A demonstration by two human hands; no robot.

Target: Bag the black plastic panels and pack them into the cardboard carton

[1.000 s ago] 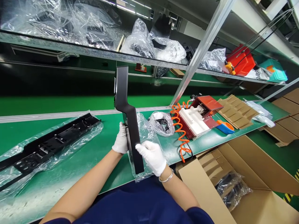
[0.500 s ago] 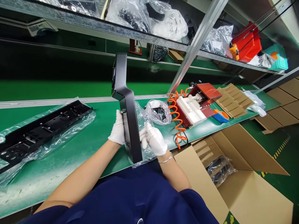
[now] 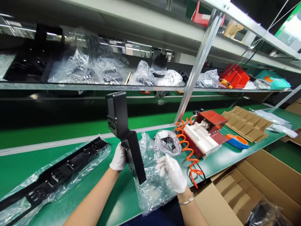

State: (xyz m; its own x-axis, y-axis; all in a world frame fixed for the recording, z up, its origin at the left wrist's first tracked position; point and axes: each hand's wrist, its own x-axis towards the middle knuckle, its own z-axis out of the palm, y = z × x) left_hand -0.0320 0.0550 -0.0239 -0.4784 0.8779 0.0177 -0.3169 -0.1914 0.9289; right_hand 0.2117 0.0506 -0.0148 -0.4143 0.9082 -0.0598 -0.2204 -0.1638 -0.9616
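Observation:
My left hand, in a white glove, is wrapped round the back of a black angled housing. The housing stands tilted above the green workbench, its wider top part leaning left with a dark panel and small sockets. To its right is my right hand, also gloved and apart from the housing, with its fingers curled together; whatever they may pinch is too small to make out. Under the right hand lies a clear plastic bag. Just beyond it sits an open bag of small black parts.
On the left a long black bracket lies on plastic wrap. An orange coiled hose runs beside a red and white fixture. A blue and orange tape ring, cardboard dividers and an open carton are at right. A loaded shelf crosses above.
My right hand has drawn away from the housing to the right. My left hand still holds the housing. The view has tilted up, showing more of the shelf.

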